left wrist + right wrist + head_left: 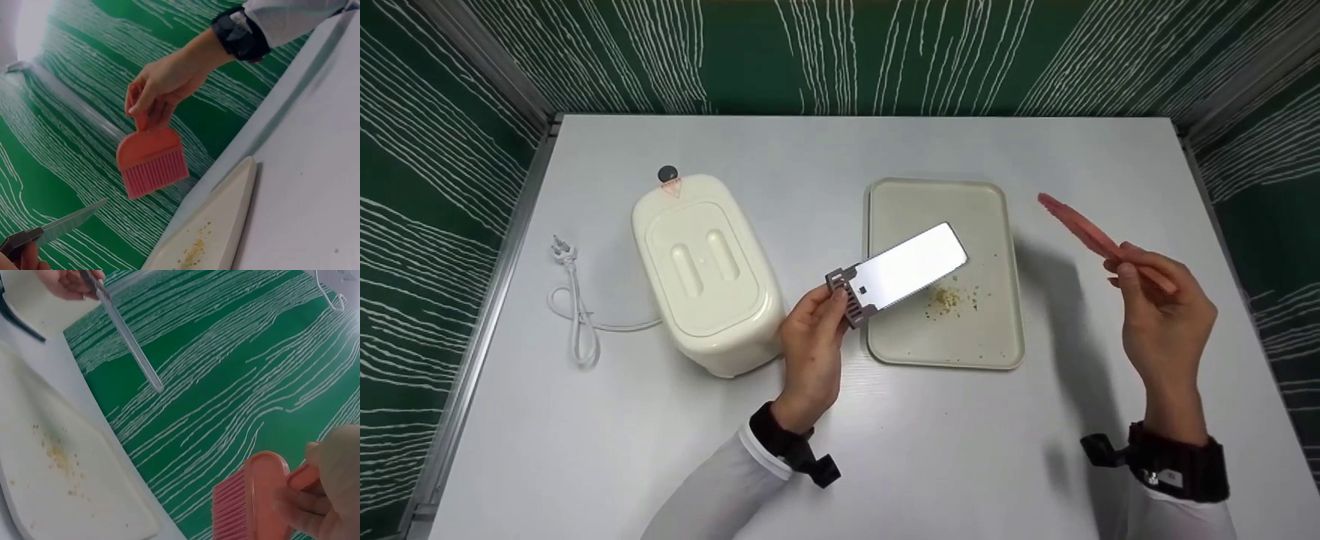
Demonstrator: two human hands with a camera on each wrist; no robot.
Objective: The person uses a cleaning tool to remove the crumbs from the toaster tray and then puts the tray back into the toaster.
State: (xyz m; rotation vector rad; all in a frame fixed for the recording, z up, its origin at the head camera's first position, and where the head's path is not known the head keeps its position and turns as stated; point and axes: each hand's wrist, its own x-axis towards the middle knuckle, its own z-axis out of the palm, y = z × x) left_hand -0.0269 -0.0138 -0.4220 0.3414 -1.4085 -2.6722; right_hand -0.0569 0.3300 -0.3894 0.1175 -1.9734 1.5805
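Observation:
My left hand (814,345) pinches the dark slotted end of a shiny flat metal crumb tray (911,266), tilted above a shallow beige serving tray (945,354). A small heap of crumbs (946,300) lies on the beige tray, with a few specks scattered around it. To the right, my right hand (1170,319) grips the handle of a small coral-pink brush (151,152), raised over the table. In the right wrist view its pink bristles (229,507) point left, touching nothing.
A cream toaster (705,262) with a dark knob (667,174) stands left of my left hand. Its white cord and plug (574,300) lie coiled at the far left. Green walls with white streaks rise behind the white table (945,457) and at both sides.

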